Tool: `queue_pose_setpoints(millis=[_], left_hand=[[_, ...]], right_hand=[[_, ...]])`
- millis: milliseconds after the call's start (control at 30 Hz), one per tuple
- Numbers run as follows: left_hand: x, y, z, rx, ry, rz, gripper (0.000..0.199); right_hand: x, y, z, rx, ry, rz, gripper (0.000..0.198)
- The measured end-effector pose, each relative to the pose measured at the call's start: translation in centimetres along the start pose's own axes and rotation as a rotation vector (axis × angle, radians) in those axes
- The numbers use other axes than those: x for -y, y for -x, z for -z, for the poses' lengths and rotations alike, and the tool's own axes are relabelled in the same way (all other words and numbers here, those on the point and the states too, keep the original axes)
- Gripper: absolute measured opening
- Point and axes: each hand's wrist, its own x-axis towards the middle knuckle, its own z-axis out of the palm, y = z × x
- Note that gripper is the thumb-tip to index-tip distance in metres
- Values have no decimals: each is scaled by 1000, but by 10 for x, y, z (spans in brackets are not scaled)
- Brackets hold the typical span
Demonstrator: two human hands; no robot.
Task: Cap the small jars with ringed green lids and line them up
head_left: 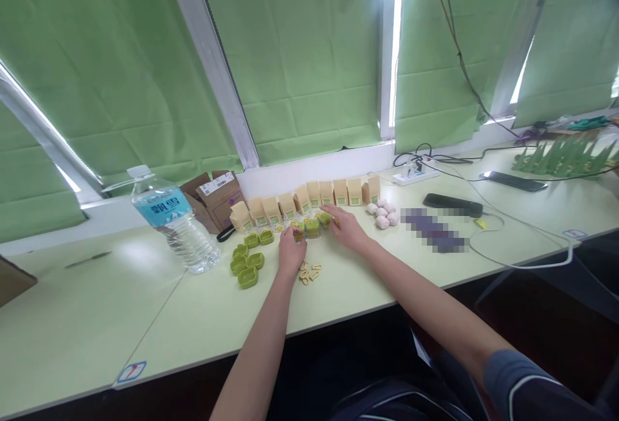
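Observation:
Both hands work at a short row of small green pieces [312, 228] that seem to sit in clear holders. My left hand [292, 252] is at the row's left end, its fingers curled around a green-and-yellow piece [298, 232]. At the right end, my right hand [347, 229] has its fingers stretched out and apart, touching or just above a green piece [324, 218]. Behind the row stand several small beige boxes [341, 192] with green labels. Left of my left hand lie several green dish-like pieces [247, 277]. Several pale yellow rings [310, 273] lie close in front.
A large water bottle [176, 221] and an open cardboard box [213, 198] stand on the left. Several whitish-pink lumps [382, 213] lie right of the boxes. Farther right are a black device [453, 204], a phone [513, 180], a power strip [416, 175] and loose cables.

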Motion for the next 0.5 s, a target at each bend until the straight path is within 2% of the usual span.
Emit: queue_pose_setpoints(millis=[133,267,500], left_hand=[[-4,1,2,-2,-8,10,20],[-7,2,3,20,-1,1,22],[-6,3,2,45,34,-30,25]], right_hand=[[-8,1,-1,98,42,-119,57],[-6,2,-1,201,59,-147,45],[0,2,4,212,181,-256,38]])
